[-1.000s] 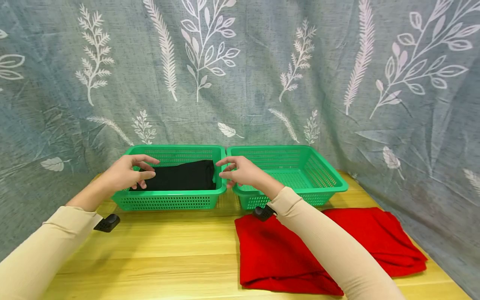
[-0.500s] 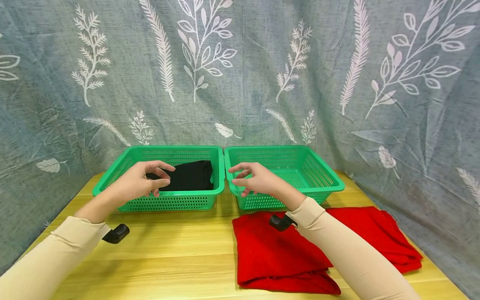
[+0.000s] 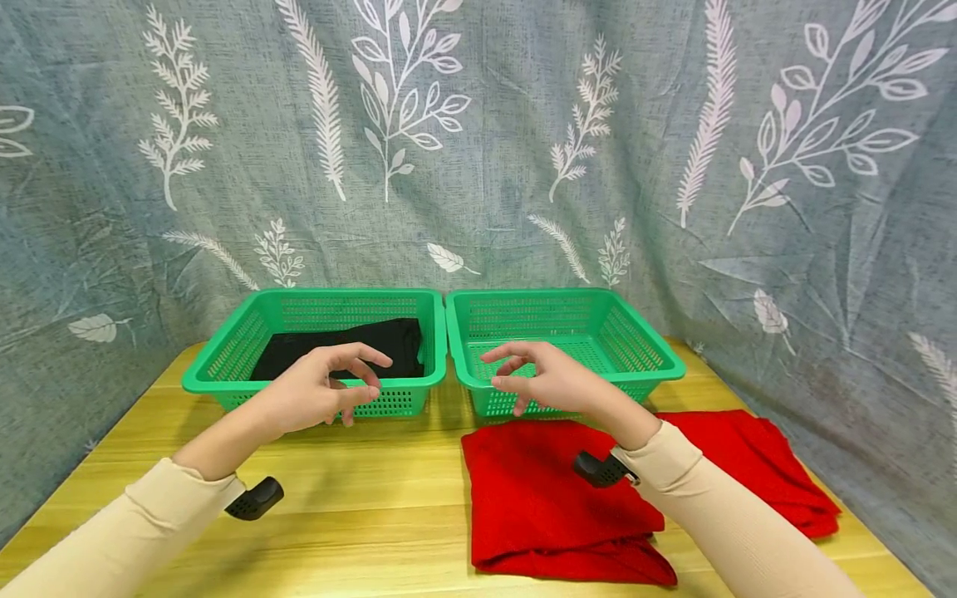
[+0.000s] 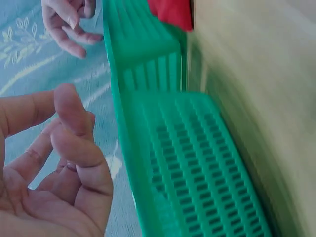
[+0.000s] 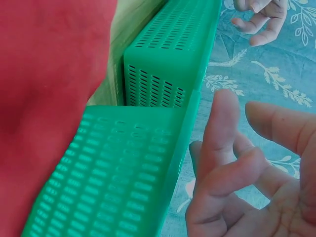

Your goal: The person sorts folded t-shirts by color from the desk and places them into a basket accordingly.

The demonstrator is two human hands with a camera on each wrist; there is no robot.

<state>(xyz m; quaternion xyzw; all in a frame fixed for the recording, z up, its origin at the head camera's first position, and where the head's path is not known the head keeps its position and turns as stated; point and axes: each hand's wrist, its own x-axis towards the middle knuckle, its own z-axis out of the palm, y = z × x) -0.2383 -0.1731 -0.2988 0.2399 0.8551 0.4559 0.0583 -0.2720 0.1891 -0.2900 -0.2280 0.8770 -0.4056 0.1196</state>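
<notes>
My left hand (image 3: pixel 329 386) hovers in front of the left green basket (image 3: pixel 396 404), its fingers loosely bent with nothing between them. A folded black cloth (image 3: pixel 381 340) lies inside that basket, partly hidden behind the hand. My right hand (image 3: pixel 546 378) is over the front rim of the right green basket (image 3: pixel 635 376), fingers relaxed and holding nothing. Below it on the table is a folded red cloth (image 3: pixel 553 507). In the left wrist view the left hand (image 4: pixel 64 168) shows a gap between thumb and fingers. The right hand (image 5: pixel 247 173) looks alike in the right wrist view.
A second red cloth (image 3: pixel 755 465) lies at the right side of the wooden table (image 3: pixel 359 531), partly behind the right forearm. The two baskets stand side by side against a grey-green curtain (image 3: pixel 478 149) with white leaf prints. A small black device sits at each wrist.
Both hands have drawn back toward the person and moved to the right, the left hand leaving the inside of its basket. The cloths and baskets stay in place.
</notes>
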